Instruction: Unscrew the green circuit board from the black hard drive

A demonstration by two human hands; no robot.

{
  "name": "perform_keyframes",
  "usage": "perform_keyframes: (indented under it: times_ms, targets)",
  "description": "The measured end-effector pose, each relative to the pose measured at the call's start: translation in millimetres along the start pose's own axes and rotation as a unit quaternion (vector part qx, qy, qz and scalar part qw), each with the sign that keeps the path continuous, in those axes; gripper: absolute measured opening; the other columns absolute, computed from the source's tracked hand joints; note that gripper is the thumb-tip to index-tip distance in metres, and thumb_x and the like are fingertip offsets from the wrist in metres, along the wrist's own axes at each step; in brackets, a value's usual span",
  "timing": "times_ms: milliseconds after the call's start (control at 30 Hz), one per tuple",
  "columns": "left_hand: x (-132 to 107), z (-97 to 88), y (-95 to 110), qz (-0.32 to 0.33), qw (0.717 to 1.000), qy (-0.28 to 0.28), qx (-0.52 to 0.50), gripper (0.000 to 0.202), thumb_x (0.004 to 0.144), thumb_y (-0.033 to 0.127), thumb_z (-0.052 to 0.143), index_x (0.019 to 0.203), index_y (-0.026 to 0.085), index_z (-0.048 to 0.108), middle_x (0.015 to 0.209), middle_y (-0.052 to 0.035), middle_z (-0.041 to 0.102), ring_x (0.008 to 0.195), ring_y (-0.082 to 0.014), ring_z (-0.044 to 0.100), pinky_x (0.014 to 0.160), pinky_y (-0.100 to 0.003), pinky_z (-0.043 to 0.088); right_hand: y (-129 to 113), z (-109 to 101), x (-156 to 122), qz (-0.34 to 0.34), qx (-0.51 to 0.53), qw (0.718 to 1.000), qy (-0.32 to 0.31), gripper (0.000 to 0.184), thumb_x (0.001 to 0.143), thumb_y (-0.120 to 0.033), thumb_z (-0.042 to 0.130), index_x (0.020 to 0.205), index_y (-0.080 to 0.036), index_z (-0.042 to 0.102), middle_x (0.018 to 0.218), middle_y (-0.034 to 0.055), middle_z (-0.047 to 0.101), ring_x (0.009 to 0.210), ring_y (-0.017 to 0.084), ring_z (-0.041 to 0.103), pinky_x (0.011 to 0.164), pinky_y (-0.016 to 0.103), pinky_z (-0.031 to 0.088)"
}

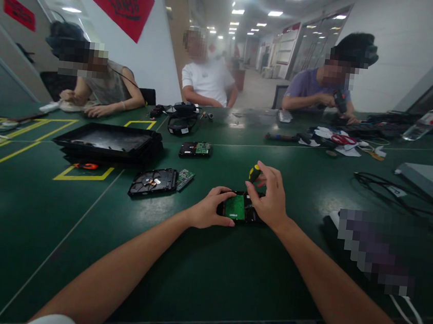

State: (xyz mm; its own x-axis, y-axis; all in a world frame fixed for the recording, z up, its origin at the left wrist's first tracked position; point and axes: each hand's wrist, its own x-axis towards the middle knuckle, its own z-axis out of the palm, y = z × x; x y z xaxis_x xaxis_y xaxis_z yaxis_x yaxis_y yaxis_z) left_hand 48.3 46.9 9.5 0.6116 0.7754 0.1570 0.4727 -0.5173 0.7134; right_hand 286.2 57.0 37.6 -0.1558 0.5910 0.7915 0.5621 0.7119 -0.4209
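Note:
A hard drive point(236, 207) lies on the green table in front of me, its green circuit board facing up. My left hand point(211, 208) grips the drive's left end, thumb along the near edge and fingers on the far edge. Between the fingertips of my right hand point(270, 196) is a screwdriver point(254, 173) with a yellow and black handle. It stands nearly upright over the drive's right part, and my hand hides much of that end. Whether the tip sits in a screw I cannot tell.
Left of my hands lie another hard drive point(154, 182), a loose circuit board point(185, 180) and a third drive point(195, 149). Stacked black trays point(110, 143) stand farther left. Cables point(391, 188) and a grey box point(431, 180) are at right. Three people sit across the table.

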Motion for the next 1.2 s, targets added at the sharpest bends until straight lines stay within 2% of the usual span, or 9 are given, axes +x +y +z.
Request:
perform_keyframes:
  times_ms: [67, 200, 367, 567, 733, 900, 1067, 1200]
  targets:
    - [0.1, -0.6, 0.6, -0.001, 1.0, -0.002, 0.001, 0.093, 0.073, 0.054, 0.088, 0.152, 0.025, 0.049, 0.152, -0.0144, 0.042, 0.143, -0.0384, 0.041, 0.123, -0.056, 0.035, 0.3, -0.1, 0.2, -0.002, 0.004, 1.0, 0.0, 0.067, 0.095, -0.023, 0.064, 0.156, -0.036, 0.037, 0.134, 0.0103, 0.052, 0.095, 0.022, 0.066, 0.08, 0.045, 0.065]
    - [0.1, -1.6, 1.9, -0.012, 1.0, -0.007, -0.003, 0.093, 0.072, 0.055, 0.088, 0.151, 0.026, 0.049, 0.152, -0.0142, 0.042, 0.144, -0.0395, 0.041, 0.123, -0.058, 0.035, 0.2, 0.3, 0.1, 0.006, 0.016, 1.0, -0.011, 0.066, 0.097, -0.021, 0.058, 0.158, -0.035, 0.034, 0.139, 0.0117, 0.051, 0.102, 0.024, 0.067, 0.089, 0.049, 0.064]
    - [0.0, -1.2, 1.5, -0.012, 1.0, -0.003, -0.004, 0.093, 0.071, 0.053, 0.089, 0.151, 0.027, 0.05, 0.152, -0.0138, 0.042, 0.144, -0.0397, 0.041, 0.122, -0.059, 0.035, 0.2, 0.2, 0.0, 0.003, 0.002, 1.0, -0.004, 0.065, 0.096, -0.026, 0.063, 0.155, -0.034, 0.038, 0.134, 0.0117, 0.052, 0.098, 0.024, 0.066, 0.081, 0.047, 0.065]
    - [0.6, 0.1, -1.0, -0.008, 1.0, -0.004, 0.001, 0.093, 0.072, 0.056, 0.088, 0.151, 0.026, 0.05, 0.152, -0.0139, 0.043, 0.144, -0.0389, 0.041, 0.122, -0.057, 0.035, 0.9, 1.1, -0.4, 0.007, 0.015, 1.0, -0.001, 0.062, 0.098, -0.023, 0.059, 0.155, -0.033, 0.037, 0.138, 0.012, 0.052, 0.099, 0.023, 0.066, 0.089, 0.048, 0.064]
    - [0.3, -0.6, -0.6, -0.008, 1.0, -0.007, 0.002, 0.093, 0.072, 0.055, 0.088, 0.151, 0.025, 0.049, 0.152, -0.0146, 0.042, 0.144, -0.0391, 0.04, 0.123, -0.058, 0.034, 1.9, 1.7, -0.3, 0.002, 0.005, 1.0, 0.011, 0.061, 0.096, -0.027, 0.064, 0.152, -0.033, 0.04, 0.134, 0.0113, 0.053, 0.093, 0.022, 0.066, 0.08, 0.045, 0.066]
    - [0.2, -0.1, -0.4, -0.006, 1.0, -0.002, -0.003, 0.093, 0.072, 0.055, 0.088, 0.151, 0.025, 0.049, 0.151, -0.0145, 0.042, 0.143, -0.0385, 0.041, 0.123, -0.056, 0.035, 2.1, 2.2, -1.2, 0.007, 0.021, 1.0, 0.006, 0.061, 0.098, -0.023, 0.06, 0.154, -0.032, 0.037, 0.139, 0.0127, 0.052, 0.098, 0.023, 0.068, 0.087, 0.048, 0.064]
    - [0.4, 0.4, -0.6, -0.006, 1.0, 0.0, -0.006, 0.092, 0.071, 0.054, 0.089, 0.15, 0.027, 0.05, 0.151, -0.0134, 0.043, 0.143, -0.0386, 0.042, 0.122, -0.057, 0.037, 3.1, 1.4, -0.4, 0.004, 0.007, 1.0, 0.011, 0.065, 0.095, -0.027, 0.066, 0.154, -0.034, 0.038, 0.134, 0.011, 0.053, 0.092, 0.021, 0.067, 0.078, 0.045, 0.066]
    - [0.4, -0.2, 0.0, -0.011, 1.0, -0.003, -0.011, 0.093, 0.071, 0.054, 0.089, 0.151, 0.028, 0.05, 0.151, -0.0132, 0.043, 0.143, -0.0389, 0.042, 0.122, -0.058, 0.036, 1.8, 0.7, -0.5, 0.005, 0.009, 1.0, -0.005, 0.064, 0.097, -0.025, 0.061, 0.156, -0.035, 0.036, 0.137, 0.0114, 0.053, 0.096, 0.022, 0.068, 0.086, 0.048, 0.065]
